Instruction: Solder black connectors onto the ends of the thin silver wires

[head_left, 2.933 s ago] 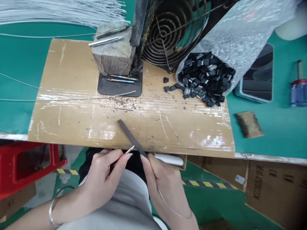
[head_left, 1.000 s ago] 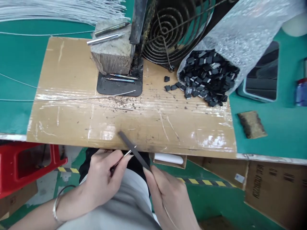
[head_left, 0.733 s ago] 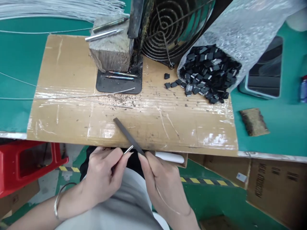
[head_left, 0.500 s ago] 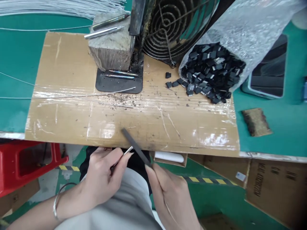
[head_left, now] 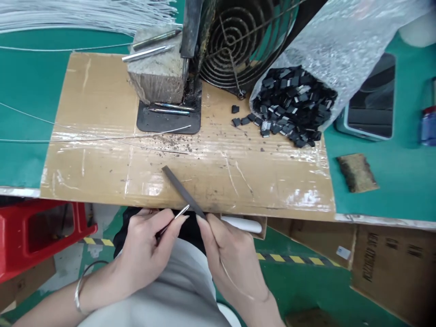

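Observation:
My left hand pinches a slim, shiny soldering iron tip between thumb and forefinger, its point slanting up to the right. The rear part of it is hidden in my fingers. My right hand grips a flat dark file by its near end. The file slants up and left across the front edge of the cardboard, right beside the metal point; whether they touch I cannot tell. Both hands are closed and sit just in front of the table edge.
A grey block with metal rods on top stands on a black base. Behind are a fan and a plastic bag spilling black connector pieces. A phone-like device, worn sponge and red stool lie around.
My right hand has moved up and left, pushing the file further over the cardboard. My left hand stays almost in place with the soldering iron tip. The view has shifted slightly.

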Demonstrator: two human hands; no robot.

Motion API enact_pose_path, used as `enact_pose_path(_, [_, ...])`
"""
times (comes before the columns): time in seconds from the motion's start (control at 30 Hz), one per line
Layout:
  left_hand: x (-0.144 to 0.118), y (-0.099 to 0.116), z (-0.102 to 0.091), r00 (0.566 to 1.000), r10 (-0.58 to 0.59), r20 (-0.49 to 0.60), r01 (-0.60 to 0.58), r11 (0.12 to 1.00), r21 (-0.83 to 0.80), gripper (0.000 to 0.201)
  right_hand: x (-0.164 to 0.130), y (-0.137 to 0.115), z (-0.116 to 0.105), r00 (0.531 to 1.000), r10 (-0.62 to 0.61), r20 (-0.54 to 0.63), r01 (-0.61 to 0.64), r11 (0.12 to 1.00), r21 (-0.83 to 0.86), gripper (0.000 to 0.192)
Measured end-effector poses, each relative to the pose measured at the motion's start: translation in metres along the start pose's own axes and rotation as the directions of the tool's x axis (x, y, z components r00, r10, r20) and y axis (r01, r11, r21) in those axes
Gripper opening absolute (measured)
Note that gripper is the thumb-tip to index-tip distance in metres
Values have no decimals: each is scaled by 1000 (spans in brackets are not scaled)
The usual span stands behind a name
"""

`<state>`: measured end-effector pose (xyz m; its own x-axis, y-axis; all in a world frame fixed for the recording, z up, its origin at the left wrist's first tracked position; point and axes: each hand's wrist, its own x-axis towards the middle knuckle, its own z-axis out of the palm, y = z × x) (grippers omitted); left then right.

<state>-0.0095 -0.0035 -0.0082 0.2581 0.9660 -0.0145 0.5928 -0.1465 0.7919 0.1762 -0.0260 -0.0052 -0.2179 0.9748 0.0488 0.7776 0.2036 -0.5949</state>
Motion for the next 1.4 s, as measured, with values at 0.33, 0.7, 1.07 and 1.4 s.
enact_pose_path(0.33, [3, 1, -1, 998, -52, 36, 55, 993, -106, 42, -1, 1, 3, 1000, -12, -5, 12, 1000, -2, 42])
enact_pose_path(0.7, [3, 3, -2, 971, -198, 130, 226, 939, -257, 44, -1, 3, 7, 999, -23, -27, 23, 1000, -11, 43])
enact_pose_path(1.07, [2, 1, -3, 952, -259, 164, 300, 900, -317, 48, -4, 5, 7, 1000, -5, -21, 4, 1000, -15, 42])
enact_pose_path(1.4, [5, 3, -2, 958, -243, 152, 280, 909, -308, 48, -1, 4, 6, 999, -21, -41, 19, 999, -46, 42])
